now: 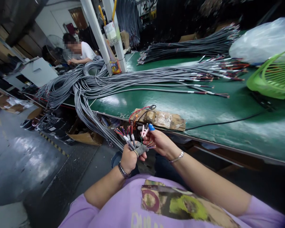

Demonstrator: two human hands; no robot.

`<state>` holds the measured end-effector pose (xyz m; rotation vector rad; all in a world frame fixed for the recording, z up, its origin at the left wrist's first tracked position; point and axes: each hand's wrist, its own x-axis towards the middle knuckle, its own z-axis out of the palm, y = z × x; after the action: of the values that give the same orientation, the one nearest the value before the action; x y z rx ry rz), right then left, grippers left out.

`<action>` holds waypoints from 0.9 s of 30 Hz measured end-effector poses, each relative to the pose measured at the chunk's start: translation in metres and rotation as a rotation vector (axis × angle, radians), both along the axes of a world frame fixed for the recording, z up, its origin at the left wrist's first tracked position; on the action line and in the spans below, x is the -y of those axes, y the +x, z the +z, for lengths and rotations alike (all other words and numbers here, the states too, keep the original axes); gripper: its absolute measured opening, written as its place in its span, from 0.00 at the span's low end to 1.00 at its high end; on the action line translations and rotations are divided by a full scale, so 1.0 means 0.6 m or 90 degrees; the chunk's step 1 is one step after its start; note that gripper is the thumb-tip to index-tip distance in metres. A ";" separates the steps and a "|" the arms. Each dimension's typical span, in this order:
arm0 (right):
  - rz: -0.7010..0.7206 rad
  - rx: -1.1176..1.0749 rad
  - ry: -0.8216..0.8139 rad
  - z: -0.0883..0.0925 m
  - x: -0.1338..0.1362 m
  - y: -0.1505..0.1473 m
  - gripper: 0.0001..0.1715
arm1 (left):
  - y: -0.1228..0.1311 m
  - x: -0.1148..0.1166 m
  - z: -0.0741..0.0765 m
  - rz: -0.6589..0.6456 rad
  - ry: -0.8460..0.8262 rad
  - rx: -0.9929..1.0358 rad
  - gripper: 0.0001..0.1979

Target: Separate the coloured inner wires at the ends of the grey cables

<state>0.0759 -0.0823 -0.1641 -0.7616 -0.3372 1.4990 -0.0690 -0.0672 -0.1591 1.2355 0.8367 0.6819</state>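
Note:
My left hand [130, 158] is closed round several grey cables [130, 142], whose white-banded ends fan out into thin coloured wires. Grey coverings wrap some of its fingers. Close beside it, my right hand [162, 144] has a blue cover on one fingertip and pinches a small pale pink and white clip-like piece [144, 130]. Thin loose wires [151, 145] spread between the two hands. Just beyond them, at the bench edge, lies a worn, tape-wrapped wooden block [166, 119] with red and black leads [139, 111].
Long grey cables [137, 77] run across the green bench [218, 117] and hang over its edge. Further back lie a dark cable bundle [187, 46] and a plastic bag [263, 39]. A green fan [273, 76] stands right. A co-worker [79, 50] sits at far left.

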 end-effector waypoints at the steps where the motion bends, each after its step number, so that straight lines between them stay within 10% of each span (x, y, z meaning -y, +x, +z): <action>1: 0.006 -0.007 0.001 -0.002 -0.002 0.000 0.19 | 0.001 -0.001 0.000 -0.005 0.000 -0.002 0.18; 27: 0.017 -0.092 -0.034 -0.006 -0.002 -0.005 0.25 | -0.009 0.004 -0.010 -0.007 0.005 -0.019 0.19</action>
<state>0.0732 -0.0809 -0.1679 -0.6885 -0.2006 1.5833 -0.0745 -0.0694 -0.1652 1.2601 0.8520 0.6591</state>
